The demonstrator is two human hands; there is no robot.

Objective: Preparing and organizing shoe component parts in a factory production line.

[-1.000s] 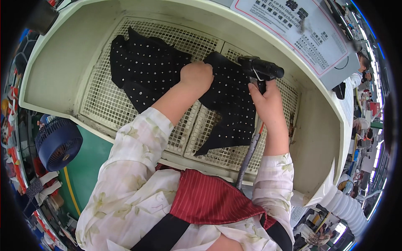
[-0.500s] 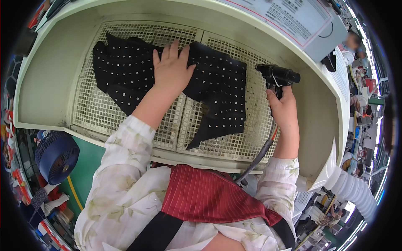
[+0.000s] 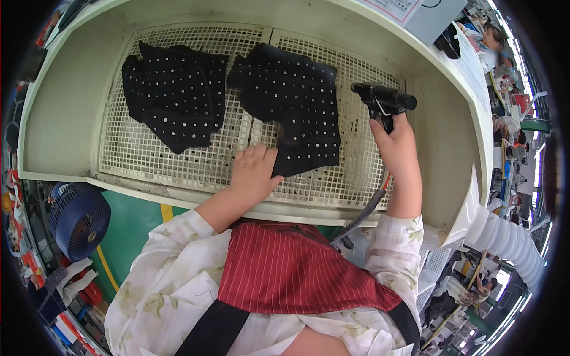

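Note:
Two pieces of black fabric dotted with small shiny studs lie flat on a perforated cream grid (image 3: 196, 169). One is the left piece (image 3: 175, 95); the right piece (image 3: 297, 98) has a narrow gap beside it. My left hand (image 3: 254, 171) rests at the lower left corner of the right piece, fingers side by side and thumb out, covering that corner. My right hand (image 3: 399, 142) is wrapped round the handle of a black pistol-shaped gun (image 3: 383, 98), held right of the fabric with its nozzle end toward the left. A grey hose (image 3: 368, 207) runs down from it.
A cream tub wall (image 3: 59, 118) curves round the grid. A blue fan (image 3: 80, 221) stands outside at the lower left. White ribbed ducting (image 3: 504, 243) bends away at the right. A grey box (image 3: 436, 21) sits on the far rim. Other people are farther off at the right.
My left hand has moved off the middle of the fabric, toward me, to the right piece's lower corner. The gap between the pieces now shows. My right hand still holds the gun.

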